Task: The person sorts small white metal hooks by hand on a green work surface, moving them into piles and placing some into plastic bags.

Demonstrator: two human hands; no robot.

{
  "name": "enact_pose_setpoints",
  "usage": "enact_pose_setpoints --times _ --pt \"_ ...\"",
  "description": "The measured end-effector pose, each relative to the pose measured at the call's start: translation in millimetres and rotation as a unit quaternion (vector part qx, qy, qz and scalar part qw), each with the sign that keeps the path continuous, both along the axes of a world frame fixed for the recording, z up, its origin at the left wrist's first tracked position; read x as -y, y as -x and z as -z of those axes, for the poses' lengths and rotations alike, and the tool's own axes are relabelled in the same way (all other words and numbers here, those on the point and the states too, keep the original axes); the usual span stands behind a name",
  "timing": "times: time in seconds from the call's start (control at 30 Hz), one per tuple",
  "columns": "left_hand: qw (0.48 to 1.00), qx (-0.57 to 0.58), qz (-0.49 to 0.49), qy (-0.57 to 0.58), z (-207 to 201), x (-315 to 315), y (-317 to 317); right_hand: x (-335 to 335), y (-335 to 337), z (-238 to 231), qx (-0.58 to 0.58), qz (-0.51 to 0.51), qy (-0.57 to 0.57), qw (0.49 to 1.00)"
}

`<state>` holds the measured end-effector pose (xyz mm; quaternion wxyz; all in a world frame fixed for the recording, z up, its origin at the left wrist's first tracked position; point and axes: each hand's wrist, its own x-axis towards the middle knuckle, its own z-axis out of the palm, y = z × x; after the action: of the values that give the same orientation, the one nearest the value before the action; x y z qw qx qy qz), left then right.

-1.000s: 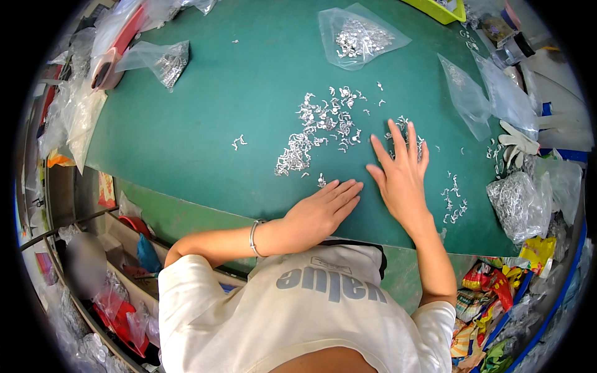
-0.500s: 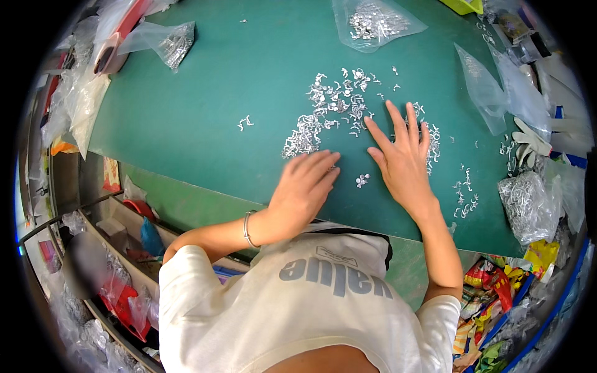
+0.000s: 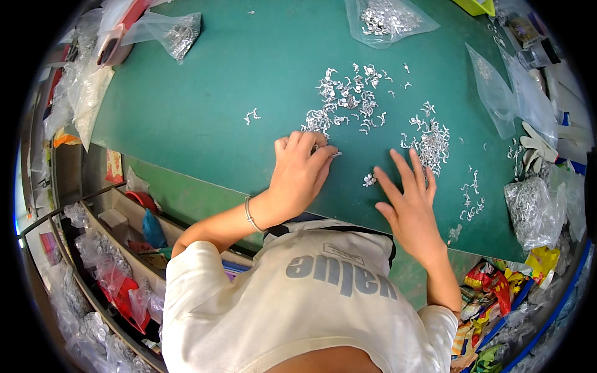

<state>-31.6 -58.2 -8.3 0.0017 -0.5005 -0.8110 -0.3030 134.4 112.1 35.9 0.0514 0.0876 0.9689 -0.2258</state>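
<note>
Green matting covers the desk (image 3: 186,105), with shelves of bagged goods below its left edge. Clear bags (image 3: 388,22) hold small metal clips. Left hand (image 3: 301,171) curls its fingers on loose clips (image 3: 348,96); right hand (image 3: 410,205) lies flat, fingers spread.

L hand (image 3: 303,169) curled, R hand (image 3: 409,202) flat

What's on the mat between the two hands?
Head view: between the left hand and right hand lies one small cluster of silver metal pieces on otherwise bare green mat.
</note>
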Motion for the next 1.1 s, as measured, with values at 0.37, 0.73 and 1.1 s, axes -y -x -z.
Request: enact_pose_setpoints --times 0.37,0.73,1.1 --pt "0.999 0.010 -0.026 -0.017 1 4 2 17 50 19 -0.092 -0.044 -0.012 0.995" --pt "0.998 -0.017 -0.056 0.008 -3 11 13 21 50 19 -0.084 -0.047 -0.045 0.994" --pt "0.993 0.016 0.108 0.049 -2 14 -14 -16 43 2 -0.042 -0.056 0.013 0.998"
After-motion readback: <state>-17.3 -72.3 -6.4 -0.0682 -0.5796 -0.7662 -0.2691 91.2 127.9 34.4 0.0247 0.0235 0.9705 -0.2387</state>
